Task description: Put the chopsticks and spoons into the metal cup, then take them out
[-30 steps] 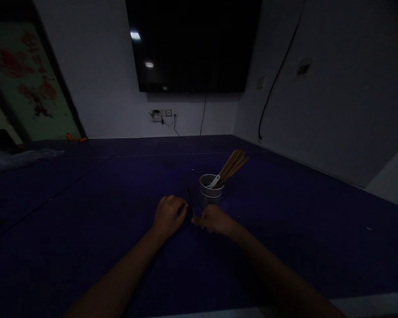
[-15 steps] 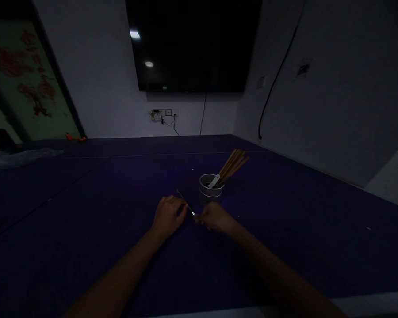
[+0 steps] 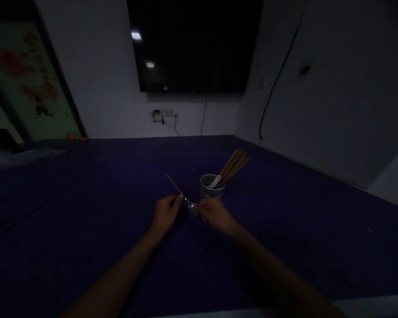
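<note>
A shiny metal spoon [image 3: 175, 184] is held between both hands, low over the dark blue surface. Its handle slants up and away to the left, and its bowl end lies nearest my right hand. My left hand [image 3: 165, 214] pinches the handle between thumb and fingers. With closed fingers, my right hand [image 3: 216, 213] grips the edge of the bowl. Just behind the right hand stands a grey cylindrical holder [image 3: 211, 192]. Several wooden chopsticks [image 3: 234, 163] and a white-handled utensil [image 3: 215, 181] lean to the right in it.
The dark blue surface [image 3: 119, 256] stretches to the wall. A large black television [image 3: 195, 44] hangs above sockets with cables [image 3: 164, 113]. Crumpled clear plastic [image 3: 26, 155] and small orange items [image 3: 76, 137] lie at the far left. The room is dim.
The spoon has been raised and turned, so more of its handle and bowl shows. My left hand has shifted slightly left along with it; my right hand has risen a little.
</note>
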`<state>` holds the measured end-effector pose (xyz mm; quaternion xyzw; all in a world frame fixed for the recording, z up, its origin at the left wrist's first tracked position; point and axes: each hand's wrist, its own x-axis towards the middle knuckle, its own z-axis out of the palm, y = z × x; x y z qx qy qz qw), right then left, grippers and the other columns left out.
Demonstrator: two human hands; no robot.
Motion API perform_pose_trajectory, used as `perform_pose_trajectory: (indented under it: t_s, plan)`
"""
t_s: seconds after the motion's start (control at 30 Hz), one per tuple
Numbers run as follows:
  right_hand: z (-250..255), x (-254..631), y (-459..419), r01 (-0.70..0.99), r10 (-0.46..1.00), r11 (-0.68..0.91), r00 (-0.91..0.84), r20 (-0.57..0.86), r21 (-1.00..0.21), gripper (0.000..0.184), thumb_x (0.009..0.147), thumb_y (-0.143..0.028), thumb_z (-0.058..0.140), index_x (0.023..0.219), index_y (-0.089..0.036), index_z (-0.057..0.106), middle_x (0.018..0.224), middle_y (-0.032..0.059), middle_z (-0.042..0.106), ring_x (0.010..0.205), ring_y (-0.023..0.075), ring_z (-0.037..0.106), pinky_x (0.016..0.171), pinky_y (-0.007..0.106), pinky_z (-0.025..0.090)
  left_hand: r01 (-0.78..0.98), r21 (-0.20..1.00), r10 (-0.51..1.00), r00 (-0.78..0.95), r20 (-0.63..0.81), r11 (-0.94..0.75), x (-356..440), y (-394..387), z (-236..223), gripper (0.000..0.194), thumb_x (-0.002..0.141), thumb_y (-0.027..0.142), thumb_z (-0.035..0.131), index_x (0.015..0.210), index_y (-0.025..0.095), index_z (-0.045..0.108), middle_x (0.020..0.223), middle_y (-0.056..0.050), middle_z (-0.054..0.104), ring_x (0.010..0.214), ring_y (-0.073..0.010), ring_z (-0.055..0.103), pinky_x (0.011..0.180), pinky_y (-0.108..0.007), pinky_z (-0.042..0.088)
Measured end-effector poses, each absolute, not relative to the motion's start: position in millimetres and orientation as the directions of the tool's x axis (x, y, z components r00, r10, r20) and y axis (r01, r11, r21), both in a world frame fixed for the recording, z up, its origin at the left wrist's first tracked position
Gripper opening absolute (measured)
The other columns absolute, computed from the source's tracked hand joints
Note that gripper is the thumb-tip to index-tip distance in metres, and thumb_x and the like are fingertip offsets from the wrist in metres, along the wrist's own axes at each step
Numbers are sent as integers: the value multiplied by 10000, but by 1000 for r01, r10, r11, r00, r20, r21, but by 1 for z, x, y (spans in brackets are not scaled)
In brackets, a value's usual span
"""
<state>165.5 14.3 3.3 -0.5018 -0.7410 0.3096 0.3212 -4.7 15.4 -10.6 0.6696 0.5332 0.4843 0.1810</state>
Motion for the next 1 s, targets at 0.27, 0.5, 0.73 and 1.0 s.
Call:
perform_pose_trajectory:
  t_s: [0.27,0.5,0.73,1.0]
  plan:
    - [3,165,13,707,869,489,-345,353,-511,278,850,-294,474,640,-155,591,582,15,587,518,103,501,479,220,282,44,963,931,-250,267,-264,-5,19,-4,408,646,537,635,736,140,658,529,34,553,434,-62,412,450,-197,307]
    - [7,164,11,802,853,510,-427,299,-310,270,883,-311,449,746,-162,628,697,54,638,614,131,557,520,235,298,-221,953,938,-323,126,-205,-22,29,-2,402,552,493,726,640,126,588,491,50,519,387,-32,384,404,-180,283]
    - [11,166,10,821,872,475,-389,298,-316,302,891,-374,442,763,-180,635,707,41,645,635,128,573,538,229,312,-317,918,927,-355,119,-240,-23,28,3,352,573,429,724,681,127,578,485,50,521,389,-47,421,399,-183,309]
    - [23,173,5,889,922,381,-343,179,-255,470,861,-545,399,706,-183,655,721,68,659,669,174,611,568,252,376,-466,791,888,-415,200,-396,-34,28,25,279,603,341,732,662,141,546,552,40,548,465,-53,480,448,-181,382]
